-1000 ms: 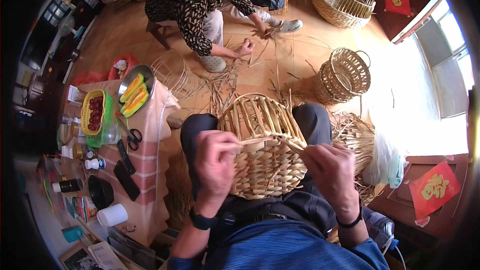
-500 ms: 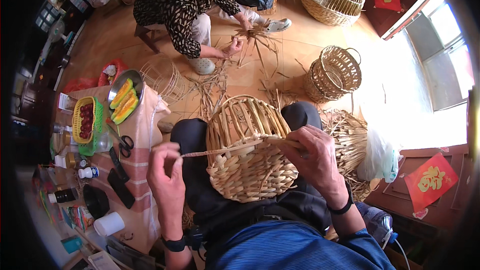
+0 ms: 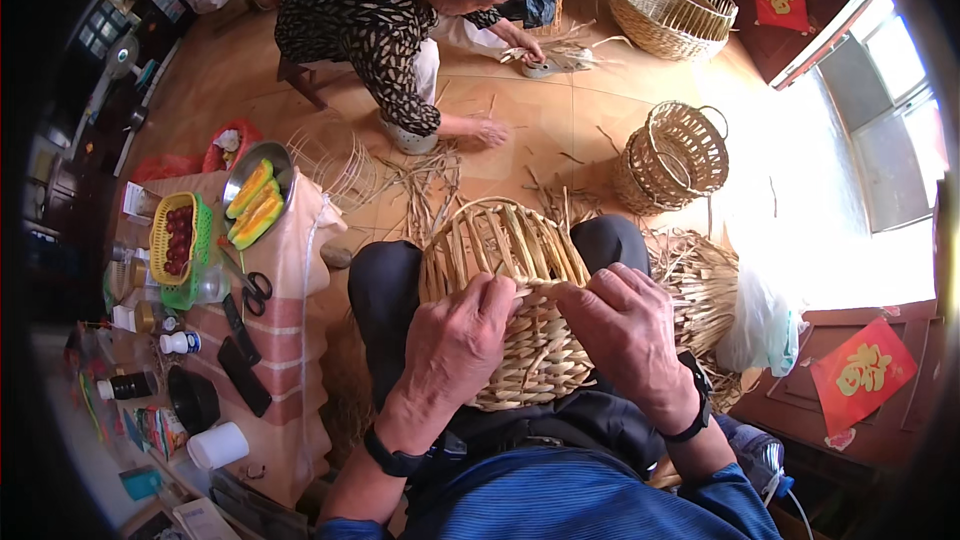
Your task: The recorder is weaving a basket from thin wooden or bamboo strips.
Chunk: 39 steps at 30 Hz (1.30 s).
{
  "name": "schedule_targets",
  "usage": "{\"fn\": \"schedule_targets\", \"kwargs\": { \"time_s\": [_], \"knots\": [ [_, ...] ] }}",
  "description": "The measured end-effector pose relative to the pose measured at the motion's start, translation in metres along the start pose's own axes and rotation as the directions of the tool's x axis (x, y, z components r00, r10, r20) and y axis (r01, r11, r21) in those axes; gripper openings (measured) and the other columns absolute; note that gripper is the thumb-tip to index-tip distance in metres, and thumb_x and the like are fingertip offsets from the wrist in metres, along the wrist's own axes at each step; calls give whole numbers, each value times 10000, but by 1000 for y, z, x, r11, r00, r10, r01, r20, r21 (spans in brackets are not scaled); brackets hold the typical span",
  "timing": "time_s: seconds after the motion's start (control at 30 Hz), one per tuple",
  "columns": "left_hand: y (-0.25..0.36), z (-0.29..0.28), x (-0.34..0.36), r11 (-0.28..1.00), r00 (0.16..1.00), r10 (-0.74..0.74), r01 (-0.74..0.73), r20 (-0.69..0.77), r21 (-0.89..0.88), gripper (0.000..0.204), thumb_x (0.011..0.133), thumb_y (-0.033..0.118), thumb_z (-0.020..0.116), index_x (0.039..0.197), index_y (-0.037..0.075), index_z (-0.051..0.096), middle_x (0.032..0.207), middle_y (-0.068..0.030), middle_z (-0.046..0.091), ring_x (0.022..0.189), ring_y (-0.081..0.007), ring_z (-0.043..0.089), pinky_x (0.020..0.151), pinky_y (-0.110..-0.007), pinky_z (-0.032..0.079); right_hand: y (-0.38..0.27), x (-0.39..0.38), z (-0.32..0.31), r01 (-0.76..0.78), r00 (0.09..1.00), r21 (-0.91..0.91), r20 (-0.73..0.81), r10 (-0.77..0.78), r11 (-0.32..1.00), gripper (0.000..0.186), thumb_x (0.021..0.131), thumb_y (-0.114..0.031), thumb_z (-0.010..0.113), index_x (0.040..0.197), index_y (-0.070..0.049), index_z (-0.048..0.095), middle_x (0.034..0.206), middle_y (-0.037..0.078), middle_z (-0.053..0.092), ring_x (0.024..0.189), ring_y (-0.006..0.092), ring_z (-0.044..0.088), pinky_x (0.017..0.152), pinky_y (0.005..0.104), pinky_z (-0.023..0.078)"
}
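Note:
A partly woven basket (image 3: 535,365) lies tilted between my knees, its lower part tightly plaited and its bare stakes (image 3: 500,240) curving up to a hoop at the far side. At the upper edge of the weave, my left hand (image 3: 455,340) is closed, fingers pinched on a plant-fibre strand (image 3: 532,285). Close by on the right, my right hand (image 3: 625,335) also pinches the strand against the weave. Both sets of fingertips are partly hidden behind the knuckles.
Opposite sits a person (image 3: 370,30) handling dry strips above the floor. A handled basket (image 3: 675,155) and a bundle of dry stalks (image 3: 695,280) stand to the right. On the left, a cloth-covered table (image 3: 290,340) carries scissors (image 3: 257,292), a fruit bowl (image 3: 285,175) and bottles.
My left hand has come right, from holding the strand stretched out, to the weave's edge beside my right hand. The other person's near hand has dropped toward the floor; their other hand has shifted right with strips.

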State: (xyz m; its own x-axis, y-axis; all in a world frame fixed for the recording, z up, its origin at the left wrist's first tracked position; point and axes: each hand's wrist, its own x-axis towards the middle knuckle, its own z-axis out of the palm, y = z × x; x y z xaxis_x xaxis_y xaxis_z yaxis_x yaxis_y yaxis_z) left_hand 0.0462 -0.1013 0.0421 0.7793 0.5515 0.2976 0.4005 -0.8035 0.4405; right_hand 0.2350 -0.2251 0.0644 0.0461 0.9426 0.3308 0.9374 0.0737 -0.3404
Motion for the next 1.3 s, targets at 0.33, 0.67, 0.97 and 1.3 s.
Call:
{"fn": "schedule_targets", "kwargs": {
  "time_s": [0.33, 0.67, 0.97, 1.3],
  "knots": [
    [7, 6, -36, 489, 893, -448, 280, 38, -826, 143, 1072, -35, 630, 1020, 37, 517, 779, 63, 506, 747, 17, 427, 641, -186, 359, -3, 7, 9, 254, 965, -123, 93, -244, 959, 227, 852, -228, 708, 1032, -89, 716, 905, 36, 513, 833, 200, 581, 701, 364, 469],
    [-19, -14, -53, 208, 763, -639, 290, 95, -934, 348, 984, -54, 684, 979, 171, 418, 820, 86, 357, 661, -12, 322, 564, -207, 311, 13, 5, 14, 276, 961, 52, 10, -277, 960, 316, 839, -199, 698, 1127, -76, 741, 940, 59, 560, 859, 258, 616, 720, 396, 522],
    [-50, -43, -75, -61, 643, -752, 153, 146, -986, 424, 948, -109, 690, 994, 211, 417, 838, 85, 394, 602, -22, 289, 493, -216, 249, 15, 2, 17, 106, 993, 425, -89, -75, 899, 377, 808, -16, 864, 1167, -88, 774, 920, 60, 643, 861, 290, 633, 765, 407, 546],
    [-56, -47, -83, -127, 616, -774, 75, 146, -989, 421, 950, -129, 667, 997, 219, 433, 785, 103, 379, 547, -16, 264, 490, -222, 215, 10, 5, 31, 93, 995, 662, -95, -41, 743, 272, 878, -100, 875, 1094, -66, 714, 984, 42, 718, 937, 285, 632, 841, 408, 523]
  ]
}}
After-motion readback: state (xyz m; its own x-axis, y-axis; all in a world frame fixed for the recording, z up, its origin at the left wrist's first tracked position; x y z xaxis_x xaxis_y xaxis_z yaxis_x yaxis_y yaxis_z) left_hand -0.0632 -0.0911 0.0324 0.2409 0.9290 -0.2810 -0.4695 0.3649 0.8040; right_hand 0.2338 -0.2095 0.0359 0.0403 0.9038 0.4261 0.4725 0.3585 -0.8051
